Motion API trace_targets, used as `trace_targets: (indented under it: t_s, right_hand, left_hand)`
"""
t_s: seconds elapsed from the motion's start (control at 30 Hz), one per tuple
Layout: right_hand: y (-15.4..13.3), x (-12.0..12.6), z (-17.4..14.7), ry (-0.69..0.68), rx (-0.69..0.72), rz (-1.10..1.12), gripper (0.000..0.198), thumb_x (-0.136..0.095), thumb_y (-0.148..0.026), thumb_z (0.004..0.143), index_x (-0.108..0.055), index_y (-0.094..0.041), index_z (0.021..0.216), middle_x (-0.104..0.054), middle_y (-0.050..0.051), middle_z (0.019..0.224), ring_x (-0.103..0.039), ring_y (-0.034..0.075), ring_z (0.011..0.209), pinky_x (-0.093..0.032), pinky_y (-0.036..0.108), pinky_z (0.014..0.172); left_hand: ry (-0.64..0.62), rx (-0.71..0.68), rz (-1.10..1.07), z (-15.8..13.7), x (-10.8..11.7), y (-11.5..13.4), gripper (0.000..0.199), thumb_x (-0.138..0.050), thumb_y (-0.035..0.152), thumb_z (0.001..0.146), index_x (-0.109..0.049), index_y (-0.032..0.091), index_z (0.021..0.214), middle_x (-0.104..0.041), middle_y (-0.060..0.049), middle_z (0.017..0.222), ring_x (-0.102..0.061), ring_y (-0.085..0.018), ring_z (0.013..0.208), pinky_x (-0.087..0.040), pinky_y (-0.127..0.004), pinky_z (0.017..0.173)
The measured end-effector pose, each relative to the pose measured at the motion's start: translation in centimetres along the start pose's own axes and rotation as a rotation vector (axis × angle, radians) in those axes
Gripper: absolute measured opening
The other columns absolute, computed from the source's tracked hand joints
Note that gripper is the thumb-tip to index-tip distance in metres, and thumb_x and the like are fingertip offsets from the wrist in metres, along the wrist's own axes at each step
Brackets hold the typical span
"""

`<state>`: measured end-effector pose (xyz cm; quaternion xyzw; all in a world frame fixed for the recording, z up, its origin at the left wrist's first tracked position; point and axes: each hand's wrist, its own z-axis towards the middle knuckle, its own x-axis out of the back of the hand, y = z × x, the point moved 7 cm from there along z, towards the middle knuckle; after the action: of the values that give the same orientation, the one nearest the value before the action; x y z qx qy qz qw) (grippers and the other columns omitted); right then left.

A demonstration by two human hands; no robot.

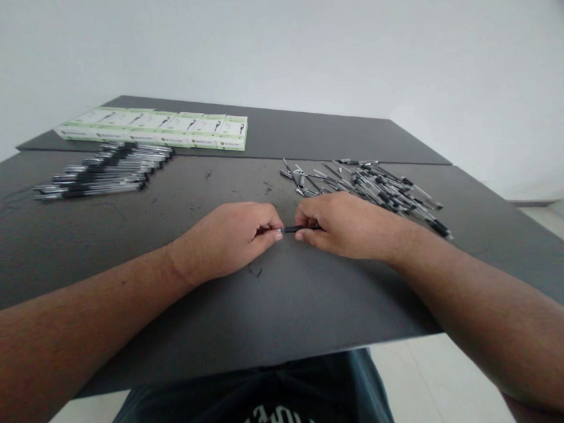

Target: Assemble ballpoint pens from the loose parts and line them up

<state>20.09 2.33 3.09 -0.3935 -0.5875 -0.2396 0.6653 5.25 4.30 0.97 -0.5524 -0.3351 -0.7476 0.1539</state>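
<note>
Head: two hands (234, 238) (one pen (290, 229))

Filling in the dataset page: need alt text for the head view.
A person's left hand and right hand pinch a slim, dark pen-like piece between their fingers, over a dark gray table. Aligned pens lie at left, before a row of green-and-white boxes; a jumbled pile of pen parts lies at right.

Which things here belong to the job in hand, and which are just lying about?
In the job:
dark pen, pinched by left hand and right hand
probably the loose pens at right
probably the lined-up pens at left

Apparently just lying about:
green-and-white boxes, untouched
</note>
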Motion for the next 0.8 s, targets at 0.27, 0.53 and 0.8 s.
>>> trace_targets:
  t_s: [0.27, 0.53, 0.8]
  right_hand:
    - [-0.22, -0.08, 0.00, -0.001, 0.035, 0.009, 0.018, -0.061, -0.031, 0.100, -0.073, -0.020, 0.106, -0.077, 0.005, 0.095, -0.067, 0.020, 0.085, -0.040, 0.030, 0.074]
    - [-0.49, -0.20, 0.02, -0.028, 0.067, -0.034, 0.025, -0.051, -0.028, 0.105, -0.074, -0.017, 0.102, -0.077, 0.007, 0.097, -0.068, 0.021, 0.088, -0.041, 0.032, 0.078]
    - [0.02, -0.08, -0.03, -0.007, 0.013, -0.004, 0.013, -0.065, -0.030, 0.097, -0.072, -0.020, 0.103, -0.075, 0.003, 0.091, -0.065, 0.019, 0.081, -0.039, 0.030, 0.071]
  left_hand:
    - [0.001, -0.003, 0.006, 0.05, -0.07, -0.06, 0.024, -0.055, 0.038, 0.098, -0.075, 0.024, 0.101, -0.079, -0.003, 0.093, -0.071, -0.022, 0.087, -0.047, -0.033, 0.075]
    - [0.003, -0.009, 0.003, 0.03, -0.16, -0.13, 0.024, -0.055, 0.039, 0.099, -0.075, 0.024, 0.101, -0.079, -0.002, 0.093, -0.071, -0.022, 0.087, -0.045, -0.033, 0.075]
    - [0.002, -0.003, 0.006, -0.05, -0.13, -0.20, 0.024, -0.055, 0.038, 0.099, -0.075, 0.025, 0.101, -0.078, -0.002, 0.093, -0.070, -0.022, 0.087, -0.046, -0.033, 0.076]
